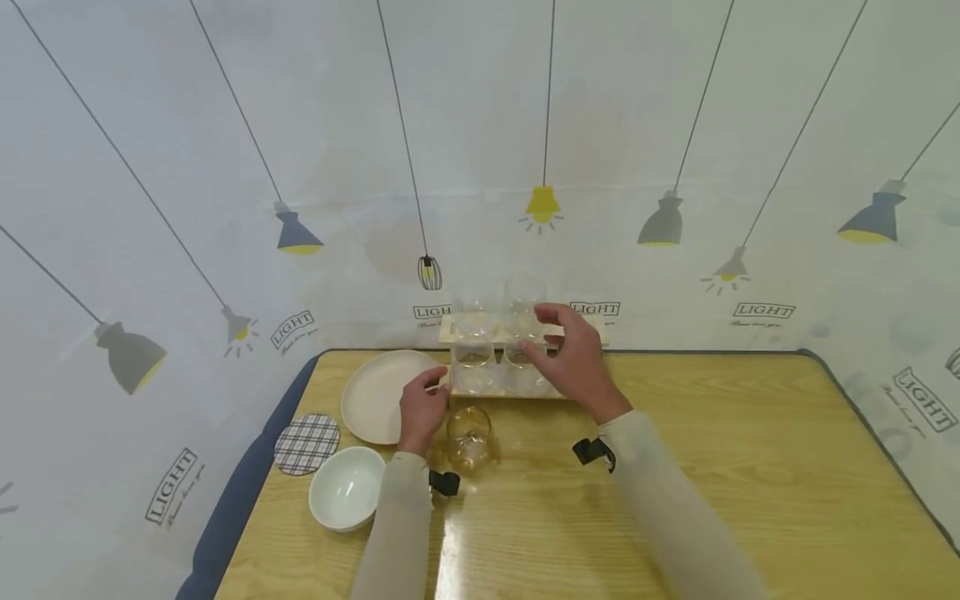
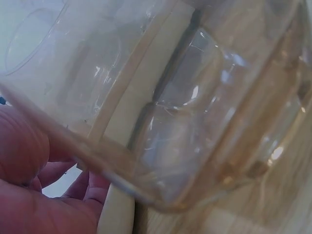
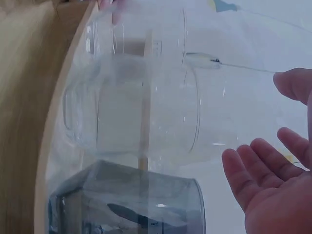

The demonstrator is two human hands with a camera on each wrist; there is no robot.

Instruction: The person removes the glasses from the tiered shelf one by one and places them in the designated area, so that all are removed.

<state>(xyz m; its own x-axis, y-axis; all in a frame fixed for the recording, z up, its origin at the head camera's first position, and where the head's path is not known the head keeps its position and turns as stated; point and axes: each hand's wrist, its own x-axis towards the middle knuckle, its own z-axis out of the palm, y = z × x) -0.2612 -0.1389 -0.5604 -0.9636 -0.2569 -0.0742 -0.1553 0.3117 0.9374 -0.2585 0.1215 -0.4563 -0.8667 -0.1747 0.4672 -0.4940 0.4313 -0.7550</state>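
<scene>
Just below the centre of the head view, a wooden rack [image 1: 447,329] stands at the far edge of the desk [image 1: 712,467], carrying upright drinking glasses. Two clear glasses [image 1: 474,367] show plainly at its front; the right wrist view adds one bluish glass [image 3: 131,200], lower left in that frame. Fainter outlines lie behind, too see-through to count surely.

The glasses look stiff, light, smooth enough to slip and probably breakable; a gentle hold round the side walls, below the rim, would suit. The rack should be rigid and is best steadied by its ends.

The left hand [image 1: 423,408] seems to pinch the rack's left end. The right hand [image 1: 577,367] is by the rack's right part, fingers relaxed and spread, holding nothing.

One amber glass [image 1: 470,442] stands just below the rack in the frame, right of the left hand. Farther left are one pale plate [image 1: 367,396], one round checked mat [image 1: 306,444] and one white bowl [image 1: 347,490]. A lamp-printed covering [image 1: 465,100] fills the upper frame.
</scene>
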